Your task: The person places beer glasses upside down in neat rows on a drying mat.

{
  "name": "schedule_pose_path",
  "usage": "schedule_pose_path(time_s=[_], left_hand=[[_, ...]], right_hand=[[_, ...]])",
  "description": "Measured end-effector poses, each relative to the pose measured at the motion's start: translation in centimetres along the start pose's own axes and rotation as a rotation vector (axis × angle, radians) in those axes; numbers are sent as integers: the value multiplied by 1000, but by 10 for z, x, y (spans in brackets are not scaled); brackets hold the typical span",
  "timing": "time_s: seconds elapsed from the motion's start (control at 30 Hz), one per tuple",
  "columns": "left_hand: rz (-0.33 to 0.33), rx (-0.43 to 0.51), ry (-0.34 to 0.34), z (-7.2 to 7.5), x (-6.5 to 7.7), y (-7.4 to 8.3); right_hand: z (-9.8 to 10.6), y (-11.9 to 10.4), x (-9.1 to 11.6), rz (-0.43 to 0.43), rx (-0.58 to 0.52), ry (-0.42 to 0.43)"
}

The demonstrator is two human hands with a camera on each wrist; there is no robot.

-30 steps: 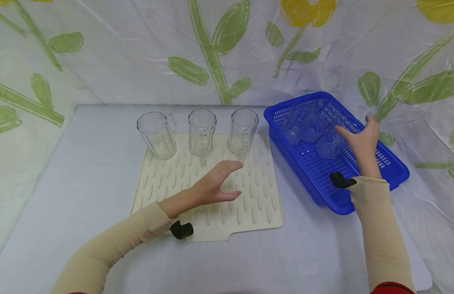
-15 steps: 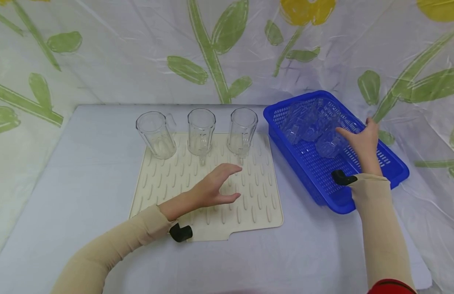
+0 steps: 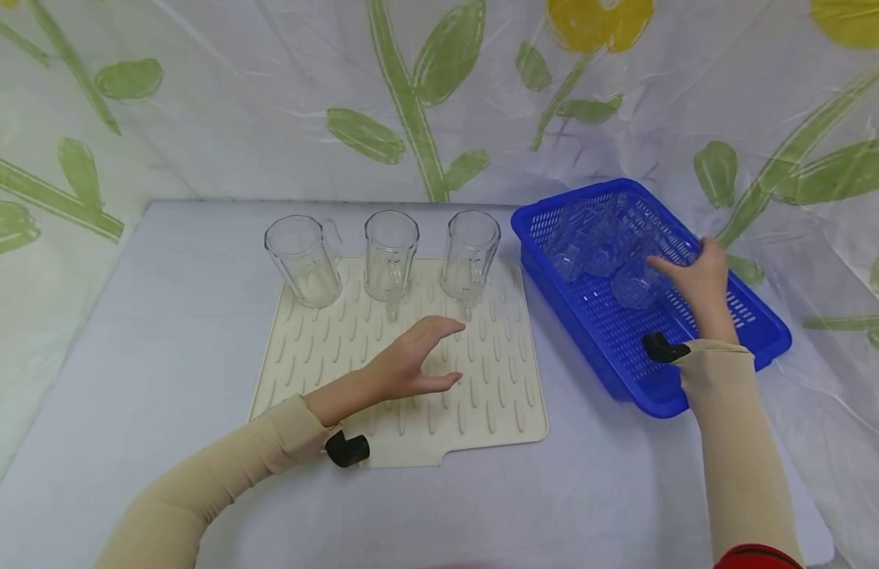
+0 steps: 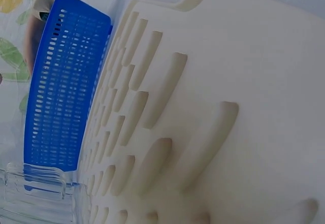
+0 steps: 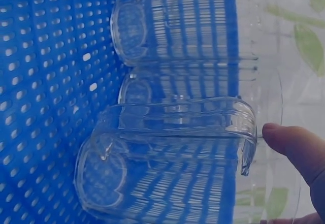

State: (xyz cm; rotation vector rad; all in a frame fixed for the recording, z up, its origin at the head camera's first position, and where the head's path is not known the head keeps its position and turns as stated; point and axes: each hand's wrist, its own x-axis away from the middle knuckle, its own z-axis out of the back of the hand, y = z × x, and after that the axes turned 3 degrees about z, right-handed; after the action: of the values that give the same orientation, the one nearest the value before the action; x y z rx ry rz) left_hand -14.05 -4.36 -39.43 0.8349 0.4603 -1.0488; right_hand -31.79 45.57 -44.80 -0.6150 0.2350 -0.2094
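Note:
Three clear glass mugs stand in a row along the far side of a cream ridged mat: the left mug (image 3: 304,265), the middle mug (image 3: 391,253) and the right mug (image 3: 470,257). My left hand (image 3: 404,365) hovers over the mat (image 3: 496,395), thumb and fingers apart around nothing. Inside a blue basket (image 3: 589,336), several more mugs lie on their sides. Over the mouth of the nearest one (image 5: 167,168), my right hand (image 3: 701,284) spreads thumb and fingers. The thumb (image 5: 292,140) is at its rim; firm contact cannot be made out.
The basket sits angled on the white-covered table (image 3: 162,332), right of the mat, with raised perforated walls. A flower-printed cloth (image 3: 269,118) hangs behind the table. The left wrist view shows the mat's ridges, a mug (image 4: 45,198) and the basket side (image 4: 63,92).
My right hand has shifted slightly down and left over the nearest mug in the basket. The left hand has hardly moved, and the three standing mugs stay in place.

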Motion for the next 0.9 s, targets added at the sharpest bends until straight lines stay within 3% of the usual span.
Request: schedule_pose_path(time_s=[0.9], left_hand=[[5,-5,-11,2,2,1]], right_hand=[[2,5,6,-91,-7,48]])
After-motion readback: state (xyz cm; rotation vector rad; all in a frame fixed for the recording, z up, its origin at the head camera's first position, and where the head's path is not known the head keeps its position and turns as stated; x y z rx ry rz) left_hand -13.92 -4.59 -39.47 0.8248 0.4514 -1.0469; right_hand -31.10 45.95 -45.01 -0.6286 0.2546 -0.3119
